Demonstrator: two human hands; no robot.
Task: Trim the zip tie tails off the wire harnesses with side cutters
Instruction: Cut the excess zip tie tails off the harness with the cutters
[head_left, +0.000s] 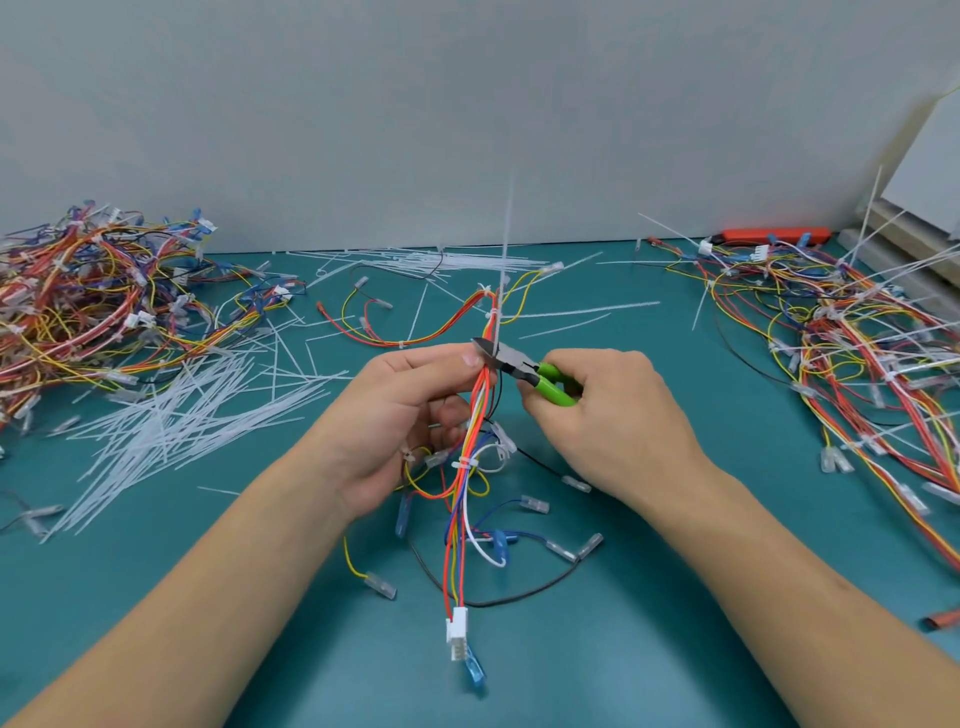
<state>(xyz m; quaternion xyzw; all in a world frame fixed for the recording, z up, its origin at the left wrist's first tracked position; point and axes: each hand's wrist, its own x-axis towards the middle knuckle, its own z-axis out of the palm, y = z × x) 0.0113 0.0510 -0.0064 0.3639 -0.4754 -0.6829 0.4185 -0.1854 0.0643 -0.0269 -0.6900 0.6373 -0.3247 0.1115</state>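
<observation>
My left hand (400, 415) grips a wire harness (460, 499) of red, orange, yellow, blue and white wires, held upright above the teal table. A white connector (457, 631) hangs at its lower end. A long white zip tie tail (505, 249) sticks straight up from the bundle above my thumb. My right hand (608, 421) grips green-handled side cutters (524, 370). Their dark jaws sit at the base of the tail, right beside my left thumb. A second white zip tie (466, 464) wraps the bundle lower down.
A heap of harnesses (93, 306) lies at the left, another heap (857, 353) with long tails at the right. Cut white tails (192, 415) are scattered left of my hands and along the back wall. An orange tool (774, 235) lies at the back right.
</observation>
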